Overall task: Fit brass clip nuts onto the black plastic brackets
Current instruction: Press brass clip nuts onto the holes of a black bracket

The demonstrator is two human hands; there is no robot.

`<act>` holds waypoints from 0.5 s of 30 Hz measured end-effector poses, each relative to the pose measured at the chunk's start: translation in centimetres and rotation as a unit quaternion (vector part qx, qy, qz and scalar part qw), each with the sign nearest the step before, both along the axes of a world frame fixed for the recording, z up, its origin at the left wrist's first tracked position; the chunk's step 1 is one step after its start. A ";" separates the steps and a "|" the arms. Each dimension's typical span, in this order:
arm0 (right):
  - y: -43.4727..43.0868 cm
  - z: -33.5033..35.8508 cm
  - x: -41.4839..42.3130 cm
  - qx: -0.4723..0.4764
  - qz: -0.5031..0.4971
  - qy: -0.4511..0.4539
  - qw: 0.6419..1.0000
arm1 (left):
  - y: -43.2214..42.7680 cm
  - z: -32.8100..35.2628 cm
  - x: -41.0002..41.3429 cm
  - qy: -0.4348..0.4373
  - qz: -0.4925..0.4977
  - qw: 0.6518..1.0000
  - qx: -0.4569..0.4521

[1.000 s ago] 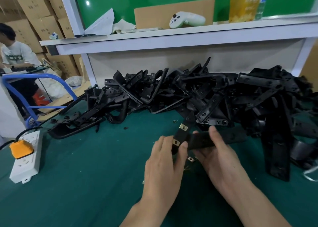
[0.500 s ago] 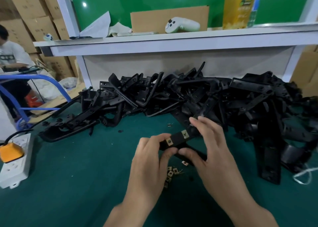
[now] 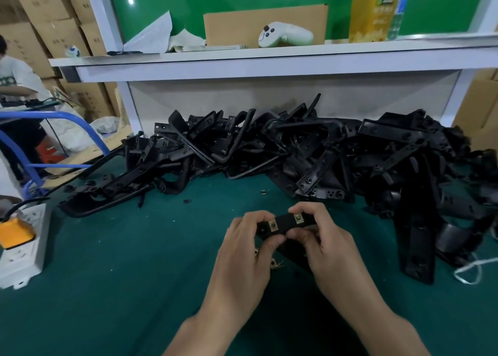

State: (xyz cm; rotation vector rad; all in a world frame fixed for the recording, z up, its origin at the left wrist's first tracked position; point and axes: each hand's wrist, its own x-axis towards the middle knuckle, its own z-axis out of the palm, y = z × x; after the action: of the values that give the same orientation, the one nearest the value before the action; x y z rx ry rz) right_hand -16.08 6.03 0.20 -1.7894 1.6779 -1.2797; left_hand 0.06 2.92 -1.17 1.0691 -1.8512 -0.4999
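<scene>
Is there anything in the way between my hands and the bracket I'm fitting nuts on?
Nothing visible. The left hand and right hand both grip the bracket, with two brass clip nuts seated on it.

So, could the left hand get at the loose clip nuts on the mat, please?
Probably yes: the clip nuts lie right beside the left hand, nothing between, though it grips the bracket.

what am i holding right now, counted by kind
bracket: 1
nuts fitted on it: 2
total: 3
</scene>
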 end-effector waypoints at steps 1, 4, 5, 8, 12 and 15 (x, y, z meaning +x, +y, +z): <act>0.0 0.0 0.1 0.003 -0.001 0.001 1.000 | 0.0 -0.1 0.0 -0.005 0.000 1.000 0.003; -0.1 0.2 0.3 -0.002 -0.004 0.006 1.000 | 0.1 -0.3 -0.1 -0.013 0.005 1.000 -0.007; 0.0 0.2 0.3 -0.007 -0.005 0.008 1.000 | 0.2 -0.2 -0.1 -0.012 0.008 1.000 -0.012; 0.1 0.1 0.4 -0.017 -0.005 0.015 1.000 | 0.1 -0.3 -0.2 -0.004 0.010 1.000 -0.006; 0.1 0.1 0.4 -0.019 -0.004 0.032 0.999 | 0.1 -0.4 -0.1 -0.004 -0.001 1.000 -0.003; 0.2 0.1 0.4 -0.024 -0.003 0.026 0.999 | 0.2 -0.3 -0.1 -0.007 -0.007 1.000 -0.006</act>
State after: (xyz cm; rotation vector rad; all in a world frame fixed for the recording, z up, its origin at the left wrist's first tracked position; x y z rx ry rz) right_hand -15.65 6.26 0.35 -1.8626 1.6942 -1.2971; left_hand -0.03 3.08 -1.45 1.0549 -1.8724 -0.4913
